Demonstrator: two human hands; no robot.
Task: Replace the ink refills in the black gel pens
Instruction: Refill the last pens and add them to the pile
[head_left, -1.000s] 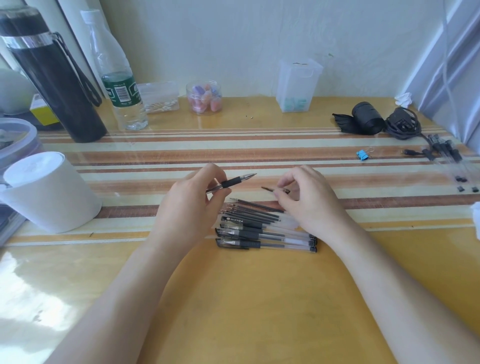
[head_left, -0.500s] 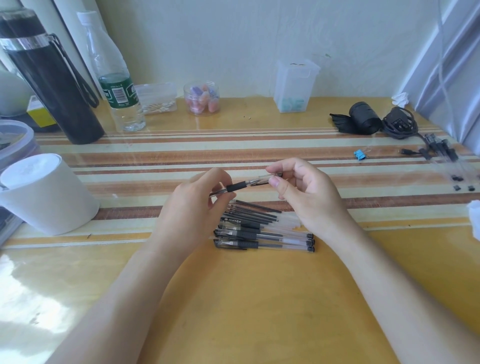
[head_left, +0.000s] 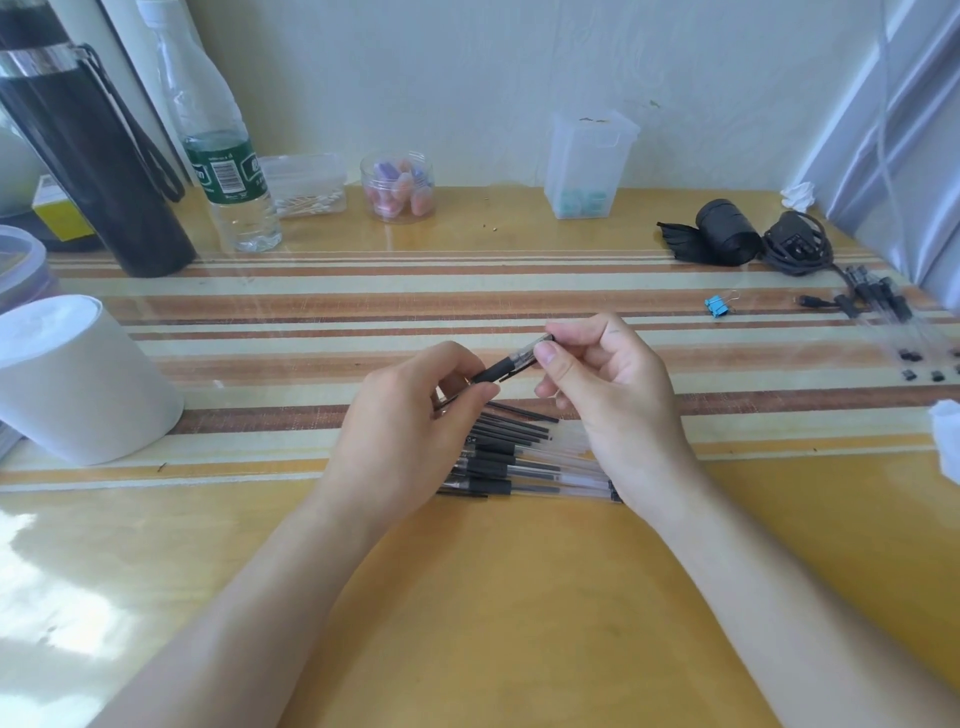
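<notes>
Status: both hands are on one pen, held in the air just above the pile.
- Left hand (head_left: 410, 421): fingers curled round the black rubber grip of the black gel pen with clear plastic body (head_left: 511, 364).
- Right hand (head_left: 613, 400): pinches the pen's clear end between thumb and forefinger. Can't tell if that clear piece is a cap or the barrel; too small.
- Pen is tilted, right end higher.

Below it on the glossy striped yellow worktop (head_left: 519, 597):
- A pile of clear-barrelled black gel pens (head_left: 540, 486), lying roughly parallel.
- Thin loose black ink refills (head_left: 517, 426) along the pile's far side, touching it.
- The right wrist sits over the pile's right end.
- A second group of pens (head_left: 878, 304) lies far right, well apart, near a small blue binder clip (head_left: 718, 306).

My read: the two parts of this pen are being joined or separated. Can't tell how many in the pile are done.

Risks:
- Parts pushed together off-axis: the thin refill bends or the tip jams.
- The pinch on smooth clear plastic is small. If it slips, the pen drops into the pile and done and undone pens mix.
- The wrist drags across the pile when it pulls away: pens roll on the slick top and refills scatter.
- The loose refills all look alike and lie together, so a spent one could go back in.
- Bare fingers near the tip: ink smear.
</notes>
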